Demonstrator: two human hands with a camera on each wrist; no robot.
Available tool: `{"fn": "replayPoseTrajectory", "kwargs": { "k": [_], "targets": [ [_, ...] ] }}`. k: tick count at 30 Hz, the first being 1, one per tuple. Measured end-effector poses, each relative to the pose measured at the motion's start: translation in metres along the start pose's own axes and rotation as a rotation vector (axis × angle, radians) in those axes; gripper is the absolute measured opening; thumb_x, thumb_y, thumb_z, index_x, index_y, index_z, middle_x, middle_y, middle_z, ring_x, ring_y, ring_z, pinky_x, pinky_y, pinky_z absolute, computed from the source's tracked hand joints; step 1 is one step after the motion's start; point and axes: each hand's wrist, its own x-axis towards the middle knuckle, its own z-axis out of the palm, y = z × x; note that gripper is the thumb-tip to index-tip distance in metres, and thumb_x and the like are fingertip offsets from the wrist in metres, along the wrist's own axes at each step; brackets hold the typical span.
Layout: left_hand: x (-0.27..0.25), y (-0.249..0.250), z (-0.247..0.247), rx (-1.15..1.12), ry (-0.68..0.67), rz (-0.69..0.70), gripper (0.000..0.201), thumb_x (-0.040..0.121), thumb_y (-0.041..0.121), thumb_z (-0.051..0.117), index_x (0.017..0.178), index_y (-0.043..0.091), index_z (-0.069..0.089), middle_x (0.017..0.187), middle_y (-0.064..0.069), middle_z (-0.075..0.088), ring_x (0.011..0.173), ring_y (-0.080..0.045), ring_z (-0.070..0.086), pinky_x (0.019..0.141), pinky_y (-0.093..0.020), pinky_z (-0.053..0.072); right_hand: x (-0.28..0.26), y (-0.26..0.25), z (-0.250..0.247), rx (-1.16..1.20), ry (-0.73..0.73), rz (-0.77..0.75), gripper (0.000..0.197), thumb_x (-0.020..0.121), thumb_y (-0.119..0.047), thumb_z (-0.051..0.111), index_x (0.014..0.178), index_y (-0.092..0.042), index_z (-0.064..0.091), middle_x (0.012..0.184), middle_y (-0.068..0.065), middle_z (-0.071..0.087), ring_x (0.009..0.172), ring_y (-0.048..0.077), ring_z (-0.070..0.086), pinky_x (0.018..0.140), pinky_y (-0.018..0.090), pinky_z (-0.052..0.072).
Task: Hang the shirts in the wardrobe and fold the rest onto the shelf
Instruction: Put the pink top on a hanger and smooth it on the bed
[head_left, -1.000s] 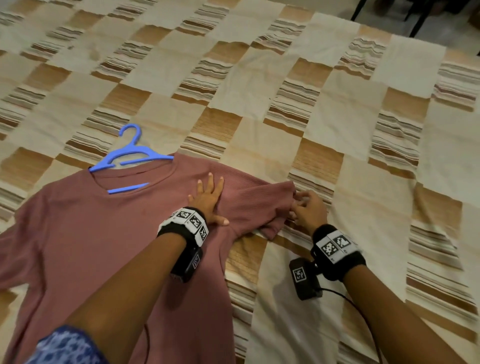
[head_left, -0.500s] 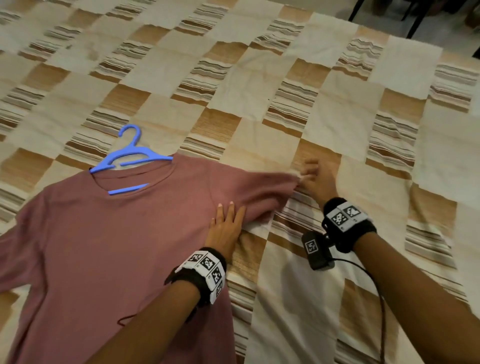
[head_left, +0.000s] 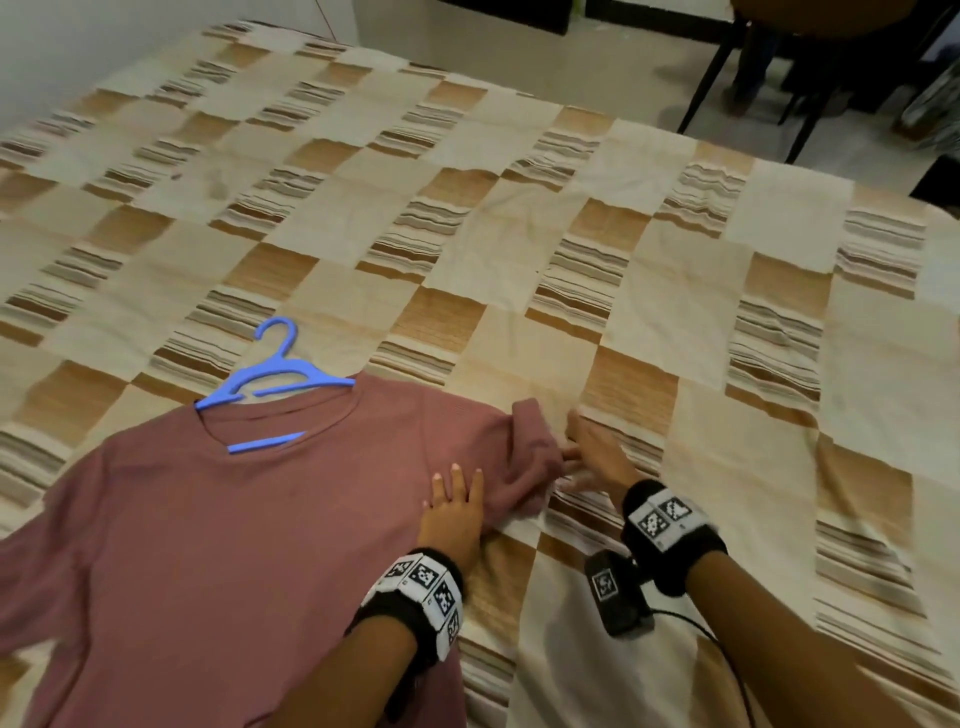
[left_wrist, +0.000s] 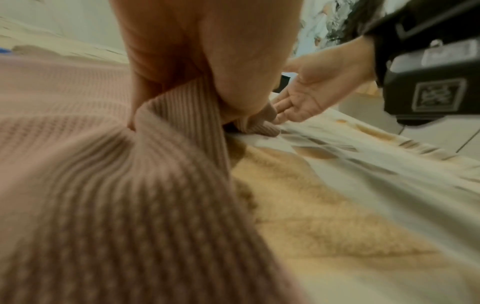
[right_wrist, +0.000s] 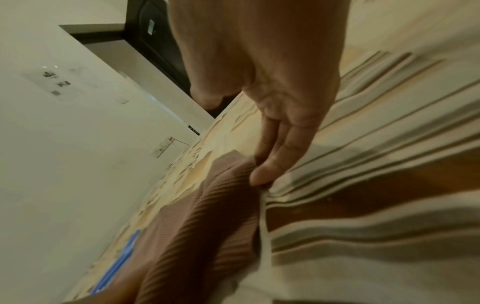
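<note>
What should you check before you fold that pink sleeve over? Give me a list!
1. Pink shirt lies flat on the bedspread: ok for the body; the sleeve by the hands is bunched, not ok.
2. Left hand presses flat on the shirt beside the sleeve: ok.
3. Right hand has the sleeve end: its fingertips touch the cuff, but a firm grip, cannot tell.
4. Blue hanger sits inside the neck opening, hook out on the bedspread: ok.
5. Other sleeve, at the left edge of the head view, is spread out: cannot tell, it is cut off.
</note>
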Motion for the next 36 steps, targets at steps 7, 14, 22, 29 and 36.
{"fn": "replayPoseTrajectory", "kwargs": {
  "k": [7, 14, 22, 29, 36],
  "targets": [
    [0.001, -0.001, -0.002, -0.122, -0.06, 0.046, 0.072, 0.094, 0.027, 0.036, 0.149, 0.022, -0.012, 0.155, -0.021, -0.013, 0.142, -0.043, -0.005, 0.114, -0.055, 0.013, -0.018, 0.03, 0.03, -0.105, -0.013, -0.127, 0.038, 0.087, -0.041, 0.063, 0.1, -0.005, 0.066, 0.09, 0.007, 0.07, 0.083, 0.019, 0.067, 0.065, 0.024, 0.052],
    [-0.006, -0.005, 0.005, -0.074, -0.051, 0.089, 0.078, 0.087, 0.044, 0.03, 0.147, 0.027, -0.017, 0.155, -0.017, -0.018, 0.141, -0.042, -0.012, 0.113, -0.057, 0.004, -0.015, 0.022, 0.033, 0.198, 0.341, -0.226, 0.008, 0.095, -0.014, 0.049, 0.093, -0.02, 0.045, 0.092, 0.005, 0.054, 0.081, 0.019, 0.052, 0.07, 0.032, 0.044],
    [-0.001, -0.025, -0.015, 0.012, 0.153, 0.056, 0.065, 0.098, 0.048, 0.022, 0.151, 0.02, -0.003, 0.158, -0.007, -0.007, 0.144, -0.032, -0.01, 0.112, -0.059, -0.003, -0.011, 0.029, 0.02, -0.363, 0.601, -0.219, 0.029, 0.09, -0.002, 0.047, 0.117, -0.01, 0.043, 0.089, 0.003, 0.056, 0.088, 0.025, 0.057, 0.079, 0.038, 0.05],
    [0.036, -0.077, -0.047, 0.252, 0.103, 0.05, 0.092, 0.089, 0.039, 0.056, 0.149, 0.018, -0.011, 0.157, -0.009, -0.015, 0.143, -0.035, -0.012, 0.113, -0.058, 0.003, -0.011, 0.011, 0.115, -1.149, 0.137, -0.575, 0.045, 0.098, -0.018, 0.036, 0.141, -0.004, 0.03, 0.146, 0.02, 0.031, 0.135, 0.032, 0.028, 0.115, 0.048, 0.02],
    [0.054, -0.076, -0.052, 0.268, 0.004, 0.0, 0.128, 0.069, 0.05, 0.076, 0.146, 0.016, -0.021, 0.155, -0.004, -0.025, 0.143, -0.036, -0.011, 0.11, -0.063, 0.008, 0.012, 0.061, 0.062, -1.309, 0.119, -0.399, 0.109, 0.052, -0.084, -0.029, 0.144, -0.026, -0.024, 0.146, -0.001, -0.034, 0.14, 0.021, -0.026, 0.11, 0.048, -0.018]
  ]
}}
